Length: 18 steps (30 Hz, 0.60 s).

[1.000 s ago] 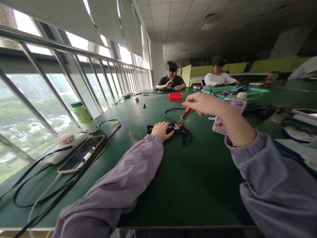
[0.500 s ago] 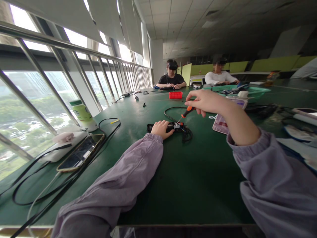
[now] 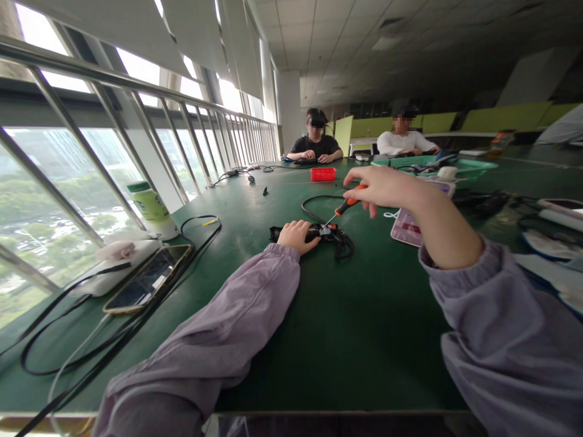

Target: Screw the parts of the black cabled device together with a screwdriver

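Note:
My left hand (image 3: 296, 237) is wrapped over the middle of a black tube-shaped device (image 3: 276, 234), holding it down on the green table (image 3: 355, 340). The device's right end has grey and orange parts, with a dark cord (image 3: 345, 246) bunched beside it. In my right hand (image 3: 378, 187) is a screwdriver (image 3: 348, 205) with an orange and black handle, gripped near the handle's top. It is tilted, and its metal shaft reaches down to the device's right end. The exact spot the tip touches is too small to make out.
Beyond the device stands a red box (image 3: 323, 175). On the left are a phone (image 3: 148, 280), cables (image 3: 132, 321) and a green-capped bottle (image 3: 153, 211). A pink-purple phone (image 3: 407, 227) and a green basket (image 3: 476, 171) lie right. Two people sit at the far side.
My right hand and the screwdriver handle have shifted very slightly, with the fingers a little changed around the handle. My left hand and the device stay in place. A far person's hand has moved.

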Tool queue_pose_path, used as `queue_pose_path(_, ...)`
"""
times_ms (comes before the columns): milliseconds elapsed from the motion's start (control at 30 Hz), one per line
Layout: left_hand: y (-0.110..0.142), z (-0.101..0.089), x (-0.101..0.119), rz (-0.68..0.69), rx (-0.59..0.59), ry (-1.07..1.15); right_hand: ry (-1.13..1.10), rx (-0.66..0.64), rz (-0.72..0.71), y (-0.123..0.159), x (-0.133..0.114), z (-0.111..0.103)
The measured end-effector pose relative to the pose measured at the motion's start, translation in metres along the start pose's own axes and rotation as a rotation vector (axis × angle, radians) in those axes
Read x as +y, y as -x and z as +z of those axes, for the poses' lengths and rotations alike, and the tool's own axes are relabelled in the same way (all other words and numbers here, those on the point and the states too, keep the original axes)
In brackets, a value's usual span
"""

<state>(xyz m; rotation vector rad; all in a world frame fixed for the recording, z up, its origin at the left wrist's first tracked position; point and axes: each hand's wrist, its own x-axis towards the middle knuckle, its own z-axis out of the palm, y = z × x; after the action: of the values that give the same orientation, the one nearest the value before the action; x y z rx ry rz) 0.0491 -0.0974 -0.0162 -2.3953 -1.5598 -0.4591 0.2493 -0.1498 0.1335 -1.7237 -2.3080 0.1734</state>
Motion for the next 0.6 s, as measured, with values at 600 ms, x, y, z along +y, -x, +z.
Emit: queue_pose_path(600, 0.0, -0.0006, 0.0005, -0.002, 0.006, 0.019, 0.023, 0.108, -0.1, -0.0045, 0.0001, 0.003)
